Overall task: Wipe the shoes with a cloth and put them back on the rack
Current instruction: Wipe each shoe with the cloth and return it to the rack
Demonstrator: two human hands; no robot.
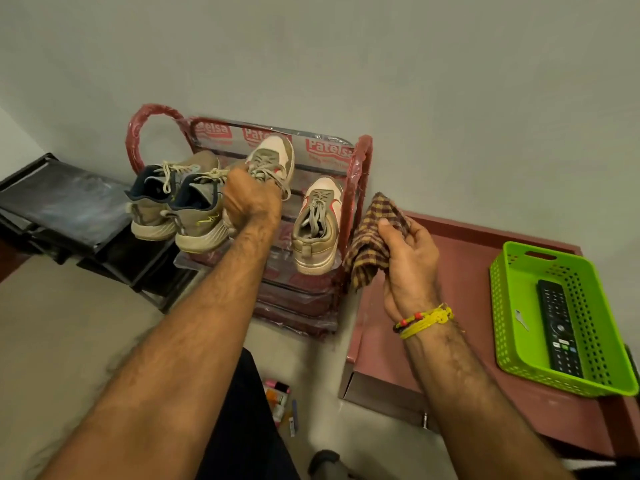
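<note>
A red shoe rack (360,168) wrapped in plastic stands against the wall. On its top shelf sit two grey-tan sneakers (197,216) at the left and a white-and-tan sneaker (317,230) at the right. My left hand (251,199) grips a second white-and-tan sneaker (273,155) by its opening, over the shelf between them. My right hand (405,258) holds a brown-and-yellow checked cloth (372,237) just right of the rack, above the maroon cabinet.
A maroon cabinet (467,271) at the right carries a green plastic basket (509,313) with a black remote (559,327). A black rack (62,206) stands left of the shoe rack. Small items (280,403) lie on the floor near my dark-clothed leg.
</note>
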